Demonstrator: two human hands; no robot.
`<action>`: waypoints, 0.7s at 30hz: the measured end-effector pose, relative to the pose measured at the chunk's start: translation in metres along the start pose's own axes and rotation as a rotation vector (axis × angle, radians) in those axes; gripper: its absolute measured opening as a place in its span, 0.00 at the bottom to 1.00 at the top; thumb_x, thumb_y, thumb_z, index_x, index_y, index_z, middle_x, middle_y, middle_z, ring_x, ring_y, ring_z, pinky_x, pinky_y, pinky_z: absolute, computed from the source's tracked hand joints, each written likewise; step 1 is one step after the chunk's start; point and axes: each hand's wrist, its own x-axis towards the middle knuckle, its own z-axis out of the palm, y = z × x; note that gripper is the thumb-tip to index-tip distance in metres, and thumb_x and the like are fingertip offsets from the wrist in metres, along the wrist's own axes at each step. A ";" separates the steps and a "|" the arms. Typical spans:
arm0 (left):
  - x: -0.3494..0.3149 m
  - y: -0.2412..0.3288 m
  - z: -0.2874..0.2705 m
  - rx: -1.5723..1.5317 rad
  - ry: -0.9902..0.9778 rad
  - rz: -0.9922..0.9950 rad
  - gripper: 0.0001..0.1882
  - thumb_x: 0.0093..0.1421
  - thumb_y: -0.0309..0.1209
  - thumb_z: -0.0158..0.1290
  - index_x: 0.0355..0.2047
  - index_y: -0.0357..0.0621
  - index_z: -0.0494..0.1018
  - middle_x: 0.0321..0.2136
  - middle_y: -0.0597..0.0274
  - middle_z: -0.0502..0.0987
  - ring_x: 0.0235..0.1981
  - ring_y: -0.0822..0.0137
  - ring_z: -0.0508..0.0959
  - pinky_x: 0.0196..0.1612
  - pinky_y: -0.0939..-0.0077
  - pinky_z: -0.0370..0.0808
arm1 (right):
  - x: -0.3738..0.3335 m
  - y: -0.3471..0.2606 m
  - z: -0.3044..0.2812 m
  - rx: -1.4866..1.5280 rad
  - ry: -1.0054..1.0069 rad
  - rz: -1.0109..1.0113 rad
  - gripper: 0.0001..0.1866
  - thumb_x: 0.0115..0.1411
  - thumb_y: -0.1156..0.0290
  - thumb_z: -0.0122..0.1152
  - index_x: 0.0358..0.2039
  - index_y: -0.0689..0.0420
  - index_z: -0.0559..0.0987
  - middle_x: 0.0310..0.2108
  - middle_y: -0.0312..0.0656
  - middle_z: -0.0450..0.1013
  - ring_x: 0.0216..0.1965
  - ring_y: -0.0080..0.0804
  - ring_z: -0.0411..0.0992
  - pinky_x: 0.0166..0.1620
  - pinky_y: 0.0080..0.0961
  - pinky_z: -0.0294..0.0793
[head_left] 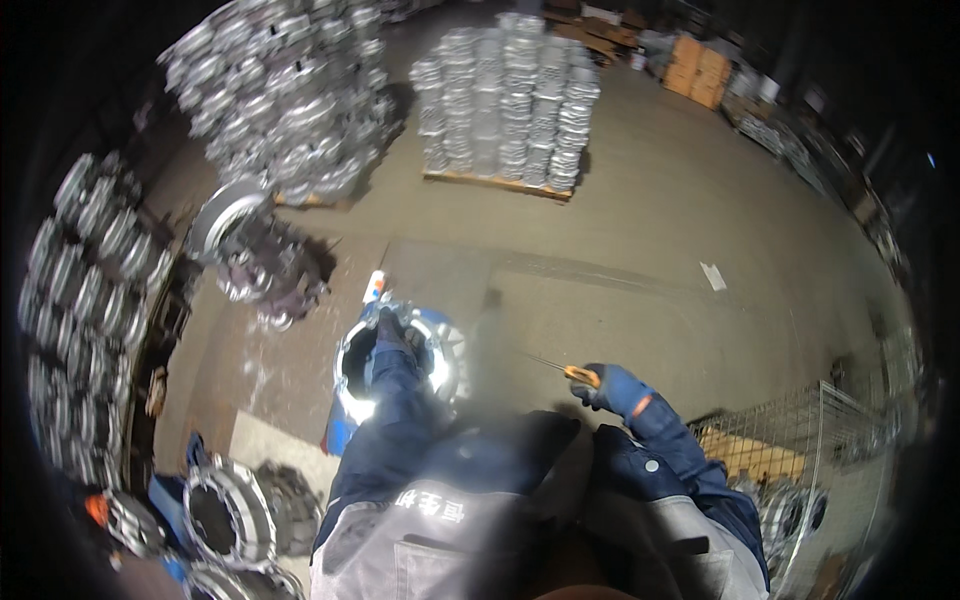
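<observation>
A round silver metal casting [441, 372] with a wide opening stands in front of me on something blue. My left hand [391, 328], in a dark glove, reaches across the opening to its far rim and seems to touch it. The fingers there are too dark to make out. Off to the right, clear of the casting, my right hand [614, 390] in a blue glove is closed round the orange handle of a thin-shafted hand tool [581, 376]. Its shaft points left toward the casting; the tip is blurred. A white-and-orange bottle [374, 286] is just beyond the casting.
More castings [265, 265] stand on the floor at the left, others [230, 510] at the lower left. Tall stacks of silver parts [290, 100] and a loaded pallet [505, 110] rise at the back. A wire mesh cage [815, 450] is at the right.
</observation>
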 end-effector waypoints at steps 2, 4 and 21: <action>0.009 -0.002 0.011 0.039 -0.016 -0.007 0.22 0.59 0.37 0.56 0.51 0.44 0.69 0.38 0.65 0.76 0.37 0.68 0.76 0.41 0.74 0.74 | -0.039 0.024 0.011 0.330 0.151 -0.003 0.17 0.58 0.61 0.62 0.44 0.58 0.76 0.30 0.38 0.76 0.25 0.22 0.73 0.30 0.21 0.74; 0.010 0.002 0.021 0.080 -0.027 0.009 0.22 0.59 0.37 0.56 0.51 0.44 0.69 0.39 0.64 0.76 0.38 0.68 0.76 0.42 0.75 0.73 | -0.070 0.037 0.024 0.535 0.318 0.028 0.17 0.59 0.63 0.61 0.45 0.58 0.75 0.32 0.38 0.76 0.27 0.22 0.73 0.32 0.21 0.74; -0.095 0.081 -0.027 0.406 0.091 0.404 0.25 0.56 0.32 0.56 0.54 0.44 0.66 0.40 0.63 0.74 0.40 0.68 0.74 0.43 0.75 0.73 | 0.073 0.014 0.068 0.277 -0.219 -0.339 0.16 0.61 0.54 0.57 0.38 0.54 0.78 0.22 0.36 0.72 0.21 0.23 0.68 0.27 0.24 0.70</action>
